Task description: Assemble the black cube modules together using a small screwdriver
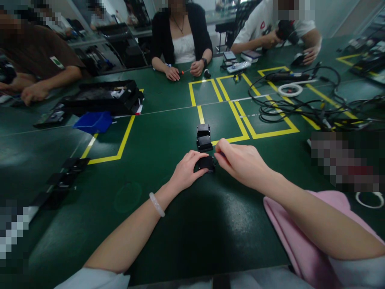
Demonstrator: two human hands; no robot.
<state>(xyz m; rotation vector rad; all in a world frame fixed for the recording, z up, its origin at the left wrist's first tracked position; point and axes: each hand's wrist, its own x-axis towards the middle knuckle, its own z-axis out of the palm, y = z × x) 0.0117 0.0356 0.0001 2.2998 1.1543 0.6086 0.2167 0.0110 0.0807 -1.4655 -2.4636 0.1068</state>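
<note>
My left hand, with a pale bracelet on its wrist, has thumb and fingers around a small black box-like part lying on the green table. My right hand is close against the right side of that part, its fingers curled in a pinch. Whatever lies between those fingertips is hidden. Just beyond, two similar black parts sit one behind the other.
Yellow tape marks the green tabletop. More black parts stand in a row at left, near a blue tray and black bins. Black cables tangle at right; pink cloth lies under my right forearm. Several people sit around.
</note>
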